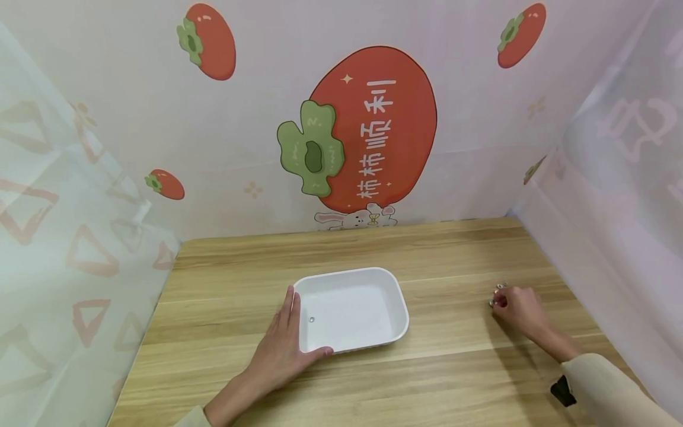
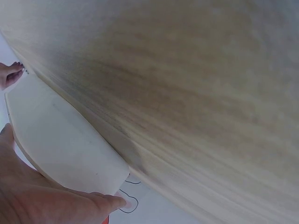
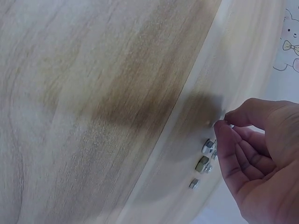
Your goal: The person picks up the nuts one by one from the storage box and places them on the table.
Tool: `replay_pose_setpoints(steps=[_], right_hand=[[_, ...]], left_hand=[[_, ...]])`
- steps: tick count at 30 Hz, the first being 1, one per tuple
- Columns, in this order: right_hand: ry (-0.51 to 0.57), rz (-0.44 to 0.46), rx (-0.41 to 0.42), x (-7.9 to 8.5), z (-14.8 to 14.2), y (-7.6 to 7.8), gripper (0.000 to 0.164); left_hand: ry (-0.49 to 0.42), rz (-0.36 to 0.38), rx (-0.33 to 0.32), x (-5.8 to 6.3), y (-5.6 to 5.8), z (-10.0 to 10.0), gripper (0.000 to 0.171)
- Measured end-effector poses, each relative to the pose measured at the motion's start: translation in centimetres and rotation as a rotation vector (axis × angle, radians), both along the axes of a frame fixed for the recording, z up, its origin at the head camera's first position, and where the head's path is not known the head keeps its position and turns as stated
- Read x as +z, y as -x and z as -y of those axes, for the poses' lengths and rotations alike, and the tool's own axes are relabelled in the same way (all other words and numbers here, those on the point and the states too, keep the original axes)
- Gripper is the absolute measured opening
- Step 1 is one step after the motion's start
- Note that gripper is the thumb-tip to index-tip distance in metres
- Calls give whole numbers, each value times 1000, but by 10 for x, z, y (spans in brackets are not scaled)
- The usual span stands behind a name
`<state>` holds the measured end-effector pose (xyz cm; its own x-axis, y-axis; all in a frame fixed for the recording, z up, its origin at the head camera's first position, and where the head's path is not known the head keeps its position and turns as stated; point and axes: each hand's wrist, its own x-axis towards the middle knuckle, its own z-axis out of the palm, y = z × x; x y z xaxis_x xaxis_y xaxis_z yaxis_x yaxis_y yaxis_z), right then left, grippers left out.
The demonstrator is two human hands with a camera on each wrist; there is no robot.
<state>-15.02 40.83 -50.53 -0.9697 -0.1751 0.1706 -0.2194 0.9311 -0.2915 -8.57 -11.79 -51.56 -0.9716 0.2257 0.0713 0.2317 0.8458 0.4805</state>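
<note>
A shallow white plastic tray (image 1: pixel 352 343) stands on the wooden table, with one small metal nut (image 1: pixel 312 319) lying inside near its left end. My left hand (image 1: pixel 280 350) rests against the tray's left front corner, fingers straight along the left side and thumb on the front rim. Over at the right, my right hand (image 1: pixel 520 308) is low at the table with thumb and forefinger pinched together. A small shiny bit shows at those fingertips, apparently a nut, mostly hidden. Beside them in the right wrist view lie several loose hex nuts (image 3: pixel 202 164).
The wood-grain table (image 1: pixel 240 279) meets a patterned cloth backdrop (image 1: pixel 256 118) at the back. More cloth hangs along the left (image 1: pixel 58 237) and right (image 1: pixel 613 178) sides. Bare table lies between the tray and my right hand.
</note>
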Motion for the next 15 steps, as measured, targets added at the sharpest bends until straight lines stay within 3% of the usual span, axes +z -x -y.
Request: replay_pose_setpoints(steps=[15], right_hand=[[-37, 56, -15, 4, 0, -1, 4]], left_hand=[[17, 4, -12, 1, -1, 2, 136]])
